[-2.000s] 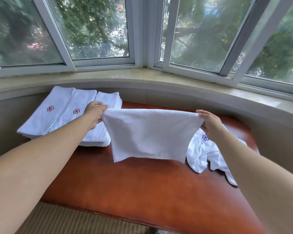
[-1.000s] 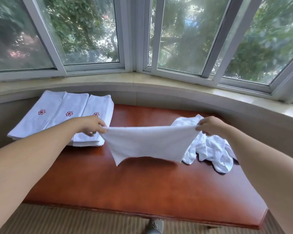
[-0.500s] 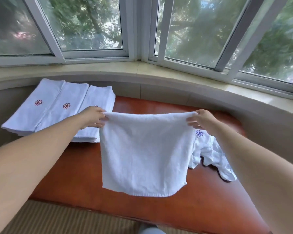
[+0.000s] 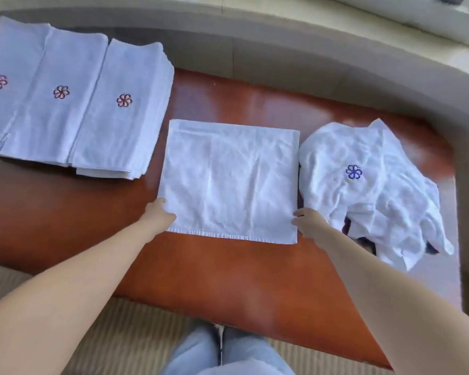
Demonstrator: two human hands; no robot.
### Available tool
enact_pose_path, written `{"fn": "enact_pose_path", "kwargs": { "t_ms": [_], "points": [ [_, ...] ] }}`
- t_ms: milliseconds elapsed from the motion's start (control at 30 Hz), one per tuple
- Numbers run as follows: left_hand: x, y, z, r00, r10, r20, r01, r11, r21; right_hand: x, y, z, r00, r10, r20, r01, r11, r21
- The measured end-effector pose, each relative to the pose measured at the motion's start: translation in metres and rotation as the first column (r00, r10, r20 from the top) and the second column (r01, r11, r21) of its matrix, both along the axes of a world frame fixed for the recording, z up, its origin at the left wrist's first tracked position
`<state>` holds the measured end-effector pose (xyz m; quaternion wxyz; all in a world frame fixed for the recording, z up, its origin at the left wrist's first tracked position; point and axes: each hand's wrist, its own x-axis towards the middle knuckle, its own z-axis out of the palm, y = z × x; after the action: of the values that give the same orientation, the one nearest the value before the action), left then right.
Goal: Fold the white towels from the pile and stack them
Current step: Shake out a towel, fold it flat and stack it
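Note:
A white towel (image 4: 229, 180), folded in half, lies flat on the middle of the red-brown table (image 4: 228, 280). My left hand (image 4: 160, 215) holds its near left corner, with the fingertips tucked under the cloth. At the near right corner, my right hand (image 4: 307, 221) pinches the edge. Right of the towel sits the crumpled pile of white towels (image 4: 371, 190), one showing a blue flower mark. At the back left lie the folded towels (image 4: 73, 104) in three overlapping stacks, each with a red flower mark.
A curved beige window ledge (image 4: 309, 50) wraps around the table's far and right sides. My legs in light blue trousers (image 4: 222, 353) stand at the table's near edge, over a striped beige floor (image 4: 136, 334).
The towel hung in the air between my hands half a second ago. It now lies flat on the table, and the camera has tilted down away from the windows.

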<state>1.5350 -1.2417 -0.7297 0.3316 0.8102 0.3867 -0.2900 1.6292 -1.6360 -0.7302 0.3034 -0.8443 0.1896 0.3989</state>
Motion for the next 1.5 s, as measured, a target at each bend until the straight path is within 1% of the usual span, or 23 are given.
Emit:
{"fn": "enact_pose_path", "kwargs": {
  "t_ms": [100,167,233,400,500,533,600,667,733,767,833,867,933,967,1000,1067,1133,1167,1233,1300,1333,1433,1500],
  "points": [
    [-0.016,0.003,-0.025,0.999,0.047,-0.019,-0.044,0.992,0.121,-0.021,-0.001,-0.026,0.996,-0.094,-0.013,0.093,0.995,-0.024],
    [-0.022,0.006,-0.035,0.997,0.068,-0.034,-0.061,0.98,0.191,-0.033,0.003,-0.035,0.977,-0.213,-0.012,0.213,0.977,-0.017],
    [-0.025,0.012,-0.043,0.992,0.126,-0.029,-0.118,0.973,0.2,-0.042,0.007,-0.044,0.947,-0.322,-0.012,0.322,0.947,0.012],
    [-0.031,0.015,-0.05,0.935,0.353,-0.03,-0.353,0.935,-0.009,-0.055,0.006,-0.053,0.913,-0.407,-0.035,0.409,0.907,0.101],
    [-0.03,0.016,-0.033,0.885,0.465,-0.034,-0.465,0.874,-0.142,-0.056,0.006,-0.035,0.878,-0.463,-0.122,0.475,0.875,0.093],
    [-0.023,0.017,-0.022,0.872,0.49,-0.023,-0.483,0.85,-0.212,-0.047,0.007,-0.026,0.864,-0.482,-0.145,0.498,0.86,0.113],
    [0.01,0.023,0.008,0.833,0.551,0.059,-0.486,0.777,-0.399,-0.011,0.012,0.001,0.824,-0.547,-0.149,0.566,0.787,0.243],
    [0.058,0.028,0.046,0.719,0.683,0.129,-0.475,0.618,-0.627,0.038,0.02,0.038,0.774,-0.623,-0.116,0.603,0.667,0.438],
    [0.102,0.034,0.08,0.535,0.832,0.144,-0.46,0.43,-0.777,0.08,0.028,0.073,0.724,-0.687,-0.062,0.555,0.527,0.644],
    [0.119,0.037,0.095,0.458,0.876,0.152,-0.434,0.369,-0.822,0.093,0.03,0.088,0.69,-0.723,-0.044,0.521,0.452,0.724],
    [0.133,0.044,0.11,0.372,0.912,0.173,-0.38,0.32,-0.868,0.103,0.032,0.104,0.626,-0.779,-0.038,0.472,0.34,0.813],
    [0.131,0.045,0.109,0.348,0.919,0.184,-0.374,0.316,-0.872,0.1,0.03,0.105,0.619,-0.785,-0.03,0.459,0.33,0.825],
    [0.112,0.04,0.096,0.352,0.913,0.204,-0.414,0.348,-0.841,0.083,0.027,0.094,0.638,-0.77,0.002,0.453,0.379,0.807],
    [0.098,0.038,0.081,0.381,0.9,0.212,-0.458,0.383,-0.802,0.07,0.023,0.08,0.655,-0.756,0.011,0.471,0.419,0.776],
    [0.08,0.036,0.06,0.439,0.872,0.217,-0.497,0.437,-0.749,0.056,0.019,0.061,0.673,-0.739,0.016,0.501,0.472,0.725],
    [0.043,0.037,0.014,0.622,0.751,0.219,-0.526,0.609,-0.593,0.024,0.009,0.02,0.721,-0.692,0.027,0.552,0.598,0.581],
    [0.012,0.041,-0.028,0.786,0.585,0.203,-0.473,0.778,-0.413,-0.003,0.0,-0.022,0.784,-0.619,0.043,0.555,0.731,0.397],
    [0.002,0.043,-0.043,0.838,0.509,0.195,-0.427,0.835,-0.346,-0.012,-0.002,-0.037,0.821,-0.567,0.067,0.524,0.795,0.306],
    [-0.007,0.045,-0.056,0.893,0.409,0.186,-0.351,0.893,-0.28,-0.021,-0.005,-0.052,0.885,-0.45,0.119,0.425,0.886,0.186],
    [-0.008,0.045,-0.054,0.896,0.394,0.205,-0.329,0.899,-0.287,-0.023,-0.002,-0.05,0.904,-0.4,0.149,0.376,0.911,0.166],
    [-0.007,0.045,-0.052,0.868,0.453,0.204,-0.371,0.864,-0.339,-0.022,0.0,-0.045,0.902,-0.405,0.153,0.375,0.907,0.19],
    [0.008,0.047,-0.038,0.77,0.618,0.16,-0.478,0.725,-0.496,-0.008,0.008,-0.028,0.845,-0.51,0.161,0.447,0.839,0.309],
    [0.025,0.051,-0.023,0.749,0.646,0.148,-0.478,0.682,-0.554,0.012,0.013,-0.015,0.797,-0.588,0.137,0.495,0.767,0.407]
  ]
}}
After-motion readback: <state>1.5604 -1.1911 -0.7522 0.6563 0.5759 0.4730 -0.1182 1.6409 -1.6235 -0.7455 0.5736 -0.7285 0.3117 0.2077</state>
